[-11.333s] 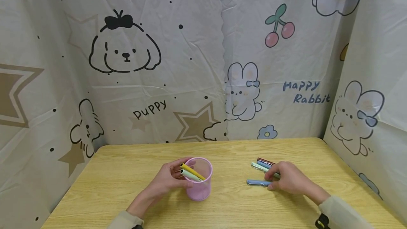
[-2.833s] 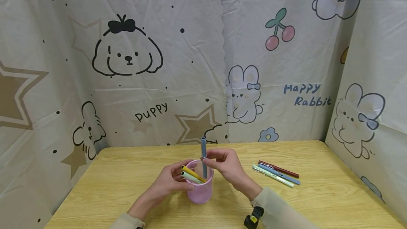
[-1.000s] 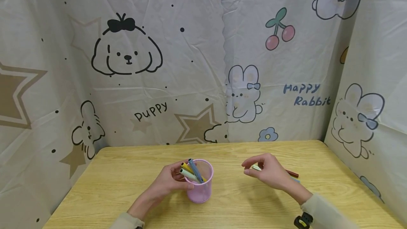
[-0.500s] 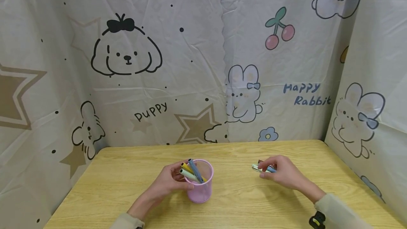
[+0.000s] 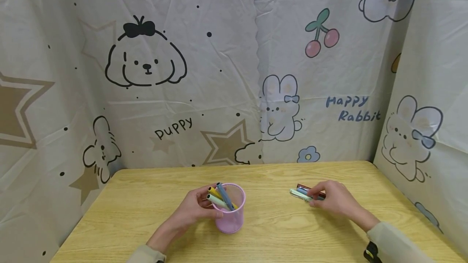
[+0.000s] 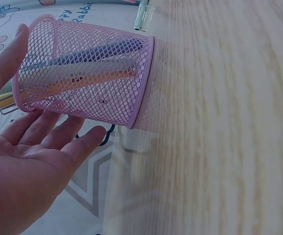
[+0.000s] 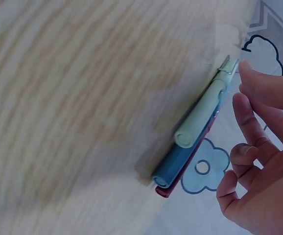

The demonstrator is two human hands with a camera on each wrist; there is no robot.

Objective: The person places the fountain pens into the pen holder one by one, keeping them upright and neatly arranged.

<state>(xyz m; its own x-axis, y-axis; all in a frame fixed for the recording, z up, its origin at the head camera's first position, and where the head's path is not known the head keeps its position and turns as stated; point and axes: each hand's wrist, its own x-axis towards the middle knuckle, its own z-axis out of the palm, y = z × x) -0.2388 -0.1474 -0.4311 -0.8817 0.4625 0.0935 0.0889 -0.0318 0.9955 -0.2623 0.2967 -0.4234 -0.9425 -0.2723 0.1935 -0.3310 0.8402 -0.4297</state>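
My left hand (image 5: 195, 204) holds a pink mesh pen cup (image 5: 229, 223) upright on the table, thumb on the near side and fingers behind. Leaning inside the cup are a yellow pen (image 5: 213, 191), a light green pen (image 5: 215, 200) and a blue pen (image 5: 224, 196). At the right, my right hand (image 5: 336, 199) hovers over three pens lying side by side: a light green pen (image 7: 200, 112), a blue pen (image 7: 173, 164) and a dark red pen (image 5: 301, 186). In the right wrist view, thumb and forefinger are apart beside the light green pen's far end, with nothing gripped.
A light wooden table (image 5: 270, 230) carries everything. Behind it and along both sides hangs a pale printed curtain (image 5: 226, 52), close to the table's back edge.
The blue pen, earlier in my right hand, now stands in the cup. My right hand has moved back right to the three remaining pens. The left hand has kept its hold.
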